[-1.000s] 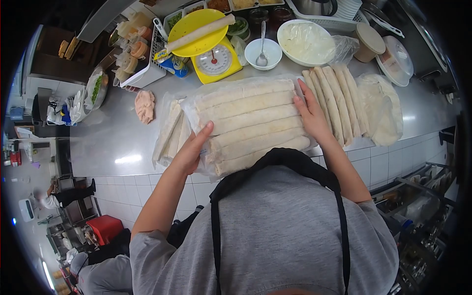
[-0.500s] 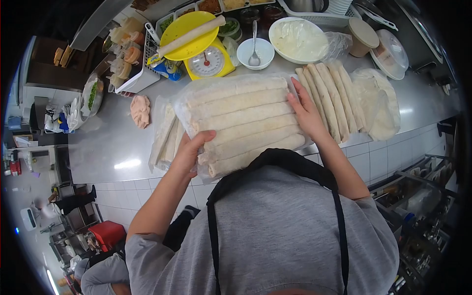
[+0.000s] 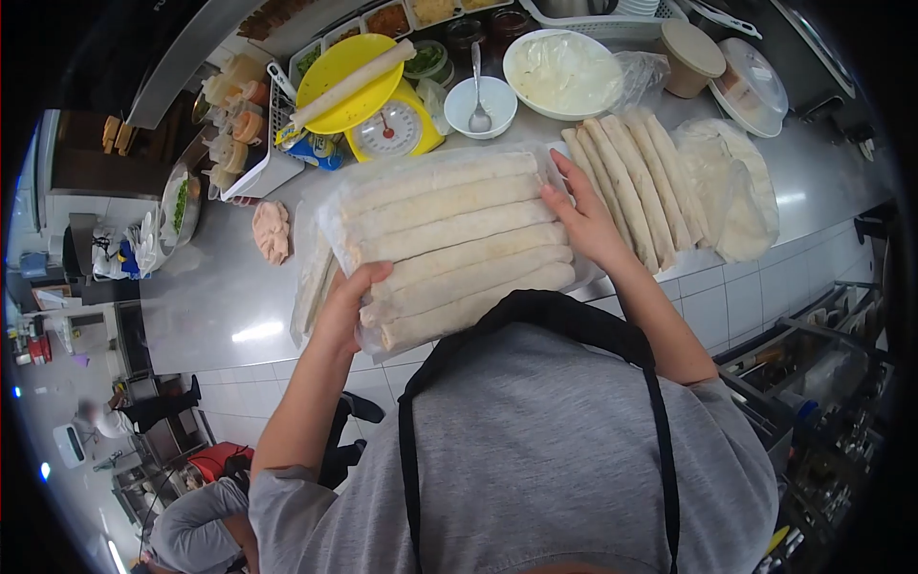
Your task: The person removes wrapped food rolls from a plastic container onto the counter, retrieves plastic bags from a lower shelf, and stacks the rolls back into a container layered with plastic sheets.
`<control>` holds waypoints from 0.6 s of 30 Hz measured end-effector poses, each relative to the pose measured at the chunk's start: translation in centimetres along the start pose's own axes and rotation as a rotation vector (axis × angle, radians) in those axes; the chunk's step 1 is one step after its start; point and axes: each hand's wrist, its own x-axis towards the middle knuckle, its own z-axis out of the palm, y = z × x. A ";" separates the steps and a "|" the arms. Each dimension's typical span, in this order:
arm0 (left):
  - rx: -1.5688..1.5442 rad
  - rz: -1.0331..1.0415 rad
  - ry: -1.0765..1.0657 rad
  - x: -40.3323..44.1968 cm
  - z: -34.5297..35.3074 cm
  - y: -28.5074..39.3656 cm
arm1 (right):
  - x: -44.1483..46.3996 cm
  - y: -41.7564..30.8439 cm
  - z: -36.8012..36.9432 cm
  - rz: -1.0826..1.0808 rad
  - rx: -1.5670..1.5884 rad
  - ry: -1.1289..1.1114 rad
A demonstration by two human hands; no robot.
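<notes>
And here the rolls [image 3: 454, 244] are already bagged at the counter's [image 3: 206, 311] six-o'clock edge, left hand [image 3: 345, 311] pinching the bag [image 3: 333, 228] at eight, right hand [image 3: 585, 225] gripping at three, with other rolls [image 3: 636, 191] outside it at two o'clock.

Fingers of the left hand [image 3: 348, 308] are hidden under the bagged rolls [image 3: 459, 251]; beyond the grip, stacked white dishes [image 3: 639, 8] are cut off above.

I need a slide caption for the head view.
Left hand and right hand hold a row of pale rolls at a metal counter.
</notes>
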 end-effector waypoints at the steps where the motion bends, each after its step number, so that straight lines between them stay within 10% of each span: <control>1: -0.021 0.011 0.007 0.3 -0.9 -0.8 | 0.0 0.1 0.0 0.004 0.000 0.009; 13: -0.121 0.073 0.116 -1.3 -5.8 -3.8 | 0.3 -4.5 0.5 -0.564 -0.507 -0.017; 16: -0.150 0.074 0.124 -1.7 -5.3 -3.8 | 0.7 -5.7 2.8 -0.278 -0.110 -0.092; 18: -0.169 0.068 0.118 -1.8 -5.4 -3.7 | 1.8 -4.6 4.1 0.413 0.259 -0.230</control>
